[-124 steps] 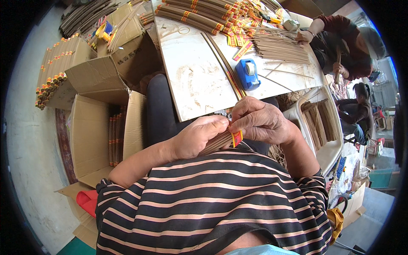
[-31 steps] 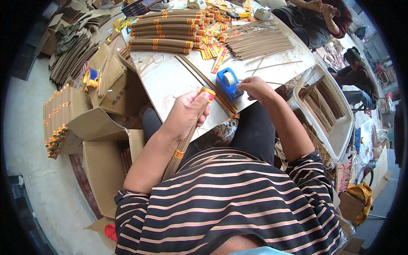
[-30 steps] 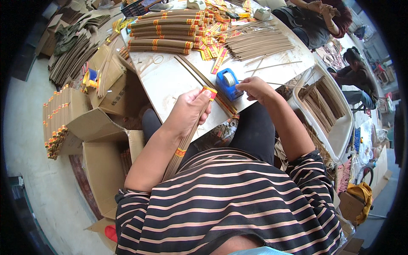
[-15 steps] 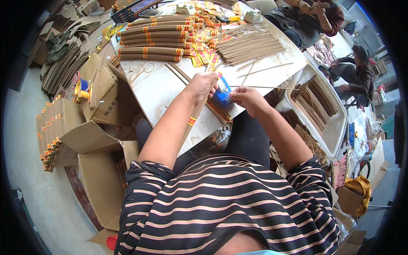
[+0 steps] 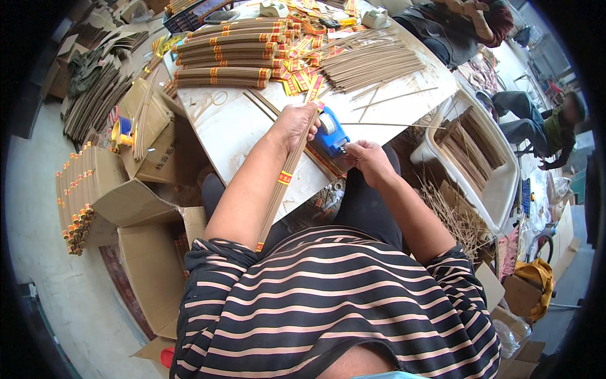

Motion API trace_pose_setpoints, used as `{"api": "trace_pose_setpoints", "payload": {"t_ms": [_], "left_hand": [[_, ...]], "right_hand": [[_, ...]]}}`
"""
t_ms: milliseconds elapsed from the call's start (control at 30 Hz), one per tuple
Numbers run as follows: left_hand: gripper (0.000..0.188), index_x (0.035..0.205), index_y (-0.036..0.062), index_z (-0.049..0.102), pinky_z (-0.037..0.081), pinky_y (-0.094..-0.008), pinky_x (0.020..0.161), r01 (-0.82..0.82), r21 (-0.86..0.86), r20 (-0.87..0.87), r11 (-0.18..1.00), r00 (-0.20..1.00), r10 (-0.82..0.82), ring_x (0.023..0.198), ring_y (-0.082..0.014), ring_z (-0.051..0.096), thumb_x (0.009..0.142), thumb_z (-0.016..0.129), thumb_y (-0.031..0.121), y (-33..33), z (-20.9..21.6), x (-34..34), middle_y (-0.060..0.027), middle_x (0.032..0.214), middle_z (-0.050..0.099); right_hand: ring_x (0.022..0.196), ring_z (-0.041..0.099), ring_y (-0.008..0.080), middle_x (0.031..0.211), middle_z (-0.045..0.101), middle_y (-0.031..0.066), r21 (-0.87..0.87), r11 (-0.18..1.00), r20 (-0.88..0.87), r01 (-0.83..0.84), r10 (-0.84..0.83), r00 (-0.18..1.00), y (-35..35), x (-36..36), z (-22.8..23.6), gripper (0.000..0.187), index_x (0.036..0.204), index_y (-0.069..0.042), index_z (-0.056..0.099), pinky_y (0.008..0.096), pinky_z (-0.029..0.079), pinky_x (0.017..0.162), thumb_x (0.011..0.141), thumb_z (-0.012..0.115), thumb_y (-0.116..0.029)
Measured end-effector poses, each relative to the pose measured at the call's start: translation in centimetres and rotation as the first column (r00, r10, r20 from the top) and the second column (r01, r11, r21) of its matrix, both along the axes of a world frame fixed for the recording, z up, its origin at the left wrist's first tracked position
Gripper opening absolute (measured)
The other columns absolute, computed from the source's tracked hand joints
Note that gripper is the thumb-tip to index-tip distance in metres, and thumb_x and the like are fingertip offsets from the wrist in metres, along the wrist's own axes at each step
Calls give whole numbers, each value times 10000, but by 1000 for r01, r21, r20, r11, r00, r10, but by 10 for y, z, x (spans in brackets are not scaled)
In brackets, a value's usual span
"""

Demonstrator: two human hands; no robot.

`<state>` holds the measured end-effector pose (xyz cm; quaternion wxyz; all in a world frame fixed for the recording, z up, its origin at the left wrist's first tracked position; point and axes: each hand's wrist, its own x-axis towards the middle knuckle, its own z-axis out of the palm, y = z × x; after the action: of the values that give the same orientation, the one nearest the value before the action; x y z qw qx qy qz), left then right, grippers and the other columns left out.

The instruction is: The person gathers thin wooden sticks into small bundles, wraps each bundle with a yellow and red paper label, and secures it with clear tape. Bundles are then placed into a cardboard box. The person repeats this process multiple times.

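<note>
My left hand [image 5: 295,124] is closed around a slim bundle of brown incense sticks [image 5: 278,196] with red and yellow paper bands. The bundle slants from the table edge down along my left forearm. Just right of that hand, a blue tape dispenser [image 5: 332,134] stands near the table's front edge. My right hand [image 5: 372,161] pinches thumb and fingers at the dispenser's cutting end, on the tape, which is too thin to make out clearly. More loose sticks [image 5: 323,165] lie beneath the dispenser, partly hidden by it.
Banded incense bundles [image 5: 227,57] are stacked on the white table [image 5: 214,129], beside scattered labels [image 5: 303,81] and a spread of loose sticks [image 5: 372,63]. A white tub of sticks [image 5: 508,189] stands to the right; open cardboard boxes [image 5: 142,265] stand left. Other people sit at far right.
My right hand has shifted slightly right and down at the dispenser, which now shows more fully. The bundle's lower end has come into view by my left forearm. A person at far right leans forward.
</note>
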<state>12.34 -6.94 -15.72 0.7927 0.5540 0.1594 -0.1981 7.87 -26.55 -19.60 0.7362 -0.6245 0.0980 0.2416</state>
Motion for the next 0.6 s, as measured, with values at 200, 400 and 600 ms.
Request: {"api": "trace_pose_setpoints", "payload": {"t_ms": [200, 400, 600], "left_hand": [[267, 756, 16, 532, 365, -220, 362, 9, -8, 0, 1000, 1000, -9, 433, -96, 441, 877, 547, 254, -2, 1, 0, -50, 596, 503], [278, 756, 6, 532, 376, -238, 367, 33, 44, 6, 999, 999, -33, 444, -109, 446, 873, 548, 258, -2, 1, 0, -53, 600, 498], [252, 781, 51, 503, 396, -200, 398, 75, -126, 105, 989, 993, -62, 470, -84, 470, 924, 493, 257, 15, 53, -36, -44, 622, 515]], "right_hand": [[592, 502, 122, 665, 546, 41, -186, 982, 73, 16, -2, 997, 6, 0, -3, 85, 740, -7, 553, 242, 418, 588, 768, 574, -84], [591, 505, 121, 673, 567, 48, -80, 996, 48, 31, -27, 998, -2, 4, -11, 169, 736, -4, 578, 251, 403, 561, 787, 574, -164], [728, 513, 68, 777, 577, -10, 101, 981, 206, -168, 145, 968, -25, -19, 75, 146, 832, -60, 580, 213, 405, 692, 859, 602, -202]]}}
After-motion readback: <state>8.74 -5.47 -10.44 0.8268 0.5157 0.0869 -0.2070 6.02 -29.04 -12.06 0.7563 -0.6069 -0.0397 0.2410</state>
